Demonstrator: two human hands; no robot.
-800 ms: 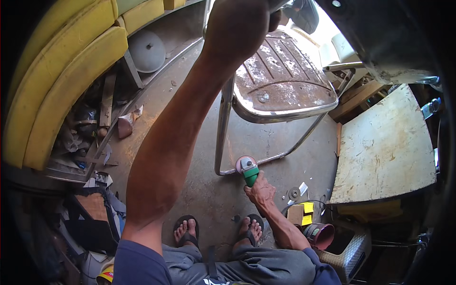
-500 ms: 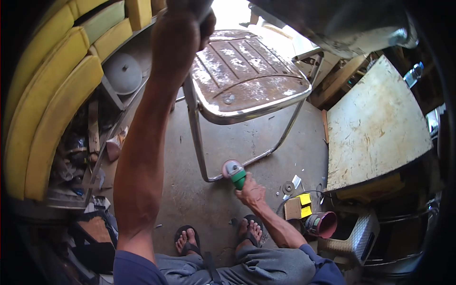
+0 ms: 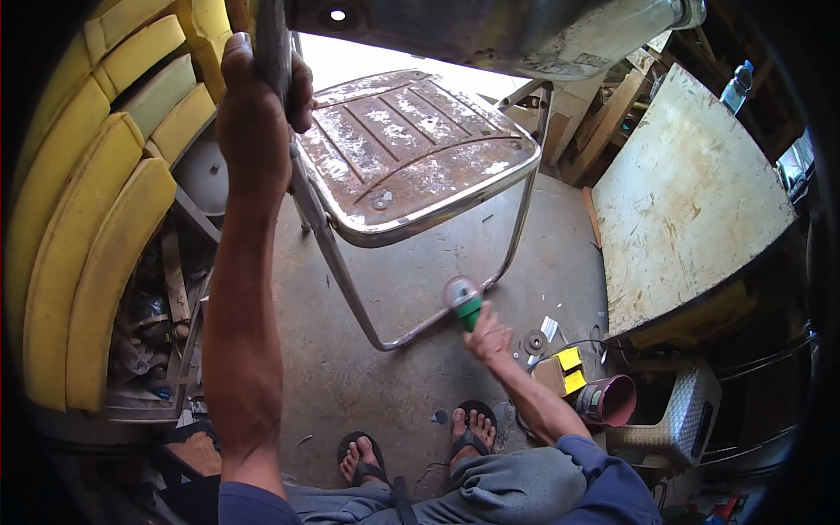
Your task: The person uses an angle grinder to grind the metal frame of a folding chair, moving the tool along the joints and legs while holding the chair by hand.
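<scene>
A: What does the right hand (image 3: 490, 338) have in its grip?
B: Its fingers are wrapped around the green body of an angle grinder (image 3: 469, 311); the hand is a little blurred. The left hand (image 3: 254, 118) is closed around an upright tube (image 3: 274, 57) of the metal chair (image 3: 416, 153).

A: Where is the chair, then?
B: It stands on the floor (image 3: 324, 385), ahead of the person's feet, with its rusty, paint-flecked seat above and beyond the right hand.

A: And the relation that matters most?
B: The chair's bottom bar (image 3: 424, 327). Its long axis runs aslant, from a bent corner at the near left to another farther off on the right. The grinder's disc overlaps it nearer the right corner; whether the two touch, one cannot tell. The bar lies just beyond the right hand, which is clearly the nearer one; the left is well above it.

A: What lies farther out?
B: Toward the floor's right edge, a loose grey disc (image 3: 535, 341) is just beside a yellow-and-brown box (image 3: 570, 359), and a pink-lined can (image 3: 614, 401) lies next to that. A worn pale board (image 3: 691, 201) leans beyond them. Yellow cushions (image 3: 96, 254) line the floor's left edge.
</scene>
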